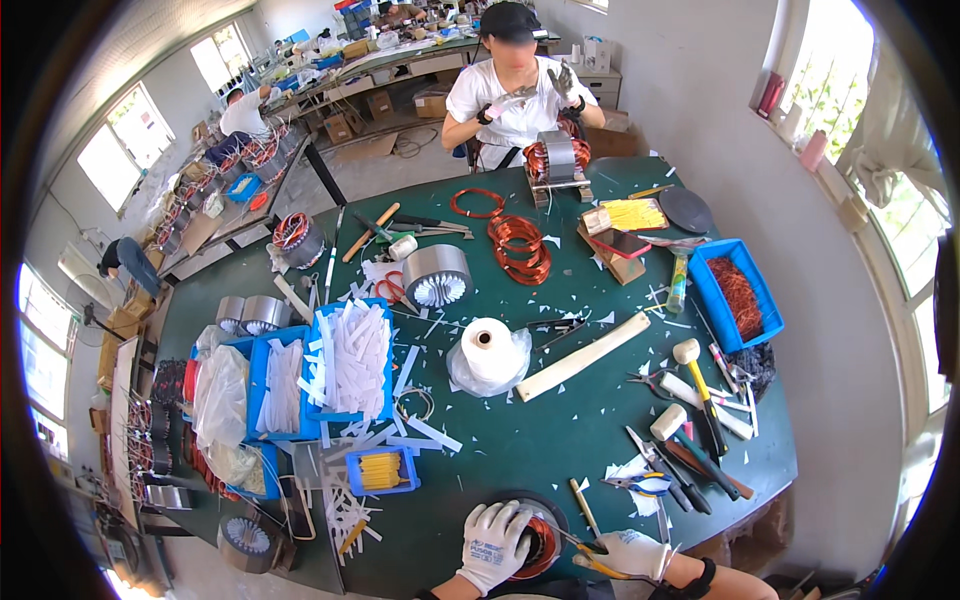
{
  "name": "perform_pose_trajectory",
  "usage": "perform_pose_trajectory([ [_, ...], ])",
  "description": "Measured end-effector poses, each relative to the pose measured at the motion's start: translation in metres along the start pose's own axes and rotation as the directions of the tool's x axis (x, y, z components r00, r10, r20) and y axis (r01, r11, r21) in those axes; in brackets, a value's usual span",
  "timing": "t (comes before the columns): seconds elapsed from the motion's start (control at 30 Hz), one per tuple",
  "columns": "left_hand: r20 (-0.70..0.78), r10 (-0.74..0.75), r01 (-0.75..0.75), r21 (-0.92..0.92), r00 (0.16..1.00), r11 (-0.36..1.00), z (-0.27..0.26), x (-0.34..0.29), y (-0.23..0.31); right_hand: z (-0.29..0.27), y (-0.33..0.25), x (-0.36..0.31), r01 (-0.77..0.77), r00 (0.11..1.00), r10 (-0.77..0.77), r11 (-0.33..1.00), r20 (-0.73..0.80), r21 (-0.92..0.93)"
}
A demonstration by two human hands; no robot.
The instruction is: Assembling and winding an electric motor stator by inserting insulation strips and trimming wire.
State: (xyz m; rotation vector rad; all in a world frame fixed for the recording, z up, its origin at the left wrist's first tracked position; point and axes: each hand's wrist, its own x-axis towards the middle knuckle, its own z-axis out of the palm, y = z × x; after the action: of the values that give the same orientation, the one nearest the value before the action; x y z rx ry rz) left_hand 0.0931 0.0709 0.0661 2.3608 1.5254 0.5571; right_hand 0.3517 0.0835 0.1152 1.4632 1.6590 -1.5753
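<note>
My left hand [493,545], in a white glove with a dark print, is curled over the left rim of a motor stator [541,552] at the table's near edge. Reddish copper windings show inside the stator, and a dark round plate [553,502] shows behind it. From the right, my gloved right hand [635,555] is closed round yellow-handled pliers [598,566]. Their jaws point at the windings; whether they touch a wire I cannot tell. A short wooden stick [584,506] lies just beyond the pliers.
Blue bins [316,420] of white paper strips stand left. A white roll [490,343] and copper coils [518,250] occupy the middle. Mallets [668,422], knives and blue-handled pliers [640,484] lie right. Across the green table [590,430], a person [520,105] sits behind a wound stator [556,160].
</note>
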Motion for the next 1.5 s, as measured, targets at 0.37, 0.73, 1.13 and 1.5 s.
perform_pose_trajectory([
  [0.37, -0.012, 0.002, -0.002, 0.007, 1.0, 1.0, -0.002, -0.001, 0.001, 0.004, 0.002, 0.002, 0.001, 1.0, -0.001, 0.999, -0.007, -0.034],
  [0.73, 0.011, 0.001, -0.001, -0.031, 1.0, 1.0, -0.001, 0.001, 0.001, 0.01, 0.005, 0.004, 0.033, 0.996, -0.043, 0.992, -0.079, -0.12],
  [1.13, 0.014, 0.005, -0.004, -0.031, 1.0, 1.0, 0.015, -0.006, -0.007, 0.023, 0.014, -0.013, 0.028, 0.974, 0.007, 0.988, -0.224, 0.154],
  [1.5, 0.064, 0.021, -0.019, -0.027, 0.998, 0.999, 0.017, -0.004, -0.009, -0.001, -0.004, 0.013, 0.016, 0.998, -0.011, 0.996, -0.054, 0.089],
])
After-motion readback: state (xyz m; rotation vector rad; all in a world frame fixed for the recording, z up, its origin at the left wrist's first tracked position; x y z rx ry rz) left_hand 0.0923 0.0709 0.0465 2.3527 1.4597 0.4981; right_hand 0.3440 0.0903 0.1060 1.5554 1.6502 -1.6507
